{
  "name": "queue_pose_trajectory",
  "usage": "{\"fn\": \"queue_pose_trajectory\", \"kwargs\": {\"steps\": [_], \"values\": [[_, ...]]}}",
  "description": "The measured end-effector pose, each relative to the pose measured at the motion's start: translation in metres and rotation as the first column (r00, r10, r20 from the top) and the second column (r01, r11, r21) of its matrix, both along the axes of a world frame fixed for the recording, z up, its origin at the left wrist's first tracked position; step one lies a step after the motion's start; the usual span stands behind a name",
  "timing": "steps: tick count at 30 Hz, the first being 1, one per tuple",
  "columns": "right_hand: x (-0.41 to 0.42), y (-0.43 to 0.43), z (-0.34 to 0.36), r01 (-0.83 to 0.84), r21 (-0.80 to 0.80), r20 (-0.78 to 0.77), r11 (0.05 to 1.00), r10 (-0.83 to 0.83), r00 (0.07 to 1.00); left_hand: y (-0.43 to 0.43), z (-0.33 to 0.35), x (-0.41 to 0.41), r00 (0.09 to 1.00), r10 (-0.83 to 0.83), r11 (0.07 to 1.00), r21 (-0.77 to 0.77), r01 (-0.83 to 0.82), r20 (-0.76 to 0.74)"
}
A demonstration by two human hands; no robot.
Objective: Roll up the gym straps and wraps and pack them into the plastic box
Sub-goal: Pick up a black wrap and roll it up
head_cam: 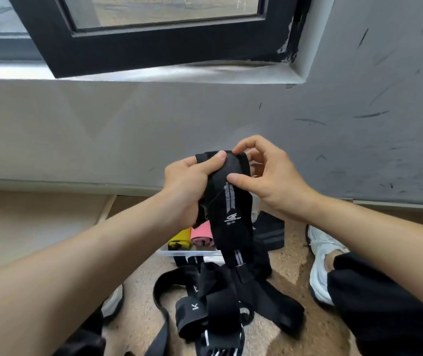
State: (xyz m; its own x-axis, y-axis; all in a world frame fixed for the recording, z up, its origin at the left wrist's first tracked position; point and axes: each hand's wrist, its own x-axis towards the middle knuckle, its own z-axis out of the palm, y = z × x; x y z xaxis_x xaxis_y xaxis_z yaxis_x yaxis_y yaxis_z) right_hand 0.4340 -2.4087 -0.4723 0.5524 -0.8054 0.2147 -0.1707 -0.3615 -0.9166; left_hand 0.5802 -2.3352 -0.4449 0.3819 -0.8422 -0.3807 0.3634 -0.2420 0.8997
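Head view gives me the long black elastic wrap with a grey stripe and small white logo [231,214], held up in front of the grey scuffed wall [77,129]. Its upper end sits between both hands and the rest hangs straight down. My left hand [187,183] is curled round the wrap's upper left edge, thumb laid across the top. My right hand [269,176] pinches the top right corner with bent fingertips, its thumb pressed on the front face.

The hanging tail reaches a loose pile of black straps [218,291] on the speckled brown floor [290,265]. Behind the wrap stands the clear plastic box [179,253], holding a yellow rolled band [179,238] and a pink rolled band [201,233] side by side. Just right of the box lies a folded black wrap with grey stripes [269,232], and near it a white trainer [323,258].
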Motion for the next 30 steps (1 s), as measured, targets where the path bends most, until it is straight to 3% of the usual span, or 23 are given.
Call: {"fn": "queue_pose_trajectory", "kwargs": {"steps": [5,10,20,24,26,27,29,30], "values": [[0.001,0.005,0.002,-0.020,0.035,0.037,0.999,0.019,0.999,0.005,-0.007,0.009,0.998,-0.059,0.998,-0.018,0.060,0.038],[-0.006,0.008,0.009,0.030,0.048,0.102,0.998,-0.034,0.994,0.011,-0.008,0.017,0.957,-0.229,0.967,-0.069,0.244,0.175],[-0.013,0.009,0.015,-0.027,0.042,0.044,0.999,0.025,0.999,0.014,-0.016,0.016,0.953,-0.169,0.969,-0.134,0.207,0.251],[-0.016,0.007,0.018,0.015,0.069,0.071,0.997,-0.020,0.997,0.013,-0.016,0.020,0.903,-0.192,0.960,-0.118,0.254,0.385],[-0.017,0.007,0.018,0.017,0.099,0.094,0.995,-0.027,0.995,0.013,-0.014,0.024,0.854,-0.193,0.959,-0.092,0.268,0.482],[-0.018,0.007,0.019,0.015,0.112,0.105,0.994,-0.027,0.994,0.012,-0.015,0.028,0.789,-0.187,0.955,-0.079,0.285,0.586],[-0.020,0.007,0.021,-0.008,0.151,0.124,0.988,-0.011,0.992,0.010,-0.015,0.038,0.569,-0.137,0.962,-0.029,0.272,0.811],[-0.022,0.007,0.022,-0.039,0.167,0.119,0.985,0.019,0.993,0.008,-0.015,0.043,0.516,-0.088,0.969,-0.046,0.241,0.852]]}}
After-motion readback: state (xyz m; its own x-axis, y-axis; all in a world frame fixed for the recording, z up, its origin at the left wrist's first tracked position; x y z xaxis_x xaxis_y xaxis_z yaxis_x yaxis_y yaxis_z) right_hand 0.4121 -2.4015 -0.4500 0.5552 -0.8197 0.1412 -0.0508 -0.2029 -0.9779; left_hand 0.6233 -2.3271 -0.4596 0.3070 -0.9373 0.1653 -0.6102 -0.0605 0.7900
